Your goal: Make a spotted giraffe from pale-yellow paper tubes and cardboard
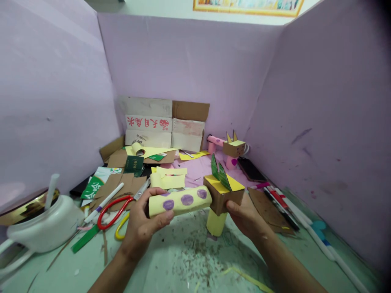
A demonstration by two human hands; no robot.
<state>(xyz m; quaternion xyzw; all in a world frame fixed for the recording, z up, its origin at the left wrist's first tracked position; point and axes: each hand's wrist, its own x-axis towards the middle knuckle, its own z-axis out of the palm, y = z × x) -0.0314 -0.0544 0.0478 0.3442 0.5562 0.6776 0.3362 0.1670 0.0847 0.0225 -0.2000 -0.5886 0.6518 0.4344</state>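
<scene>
My left hand [143, 224] is closed around the left end of a yellow paper roll [180, 201] with purple dots, held level above the table. My right hand [246, 217] grips a small brown cardboard box [224, 195] with a yellow top and two green leaf-shaped ears. The box meets the right end of the roll. A short yellow tube [216, 223] hangs below the box.
Red-handled scissors [117, 209] and yellow-handled ones lie left of my left hand. A white pot [45, 226] stands far left. Cardboard scraps, yellow paper and a flattened carton [165, 124] fill the back. A pink cardboard animal [232, 149], a phone and several markers [279, 201] lie right. Purple walls enclose the table.
</scene>
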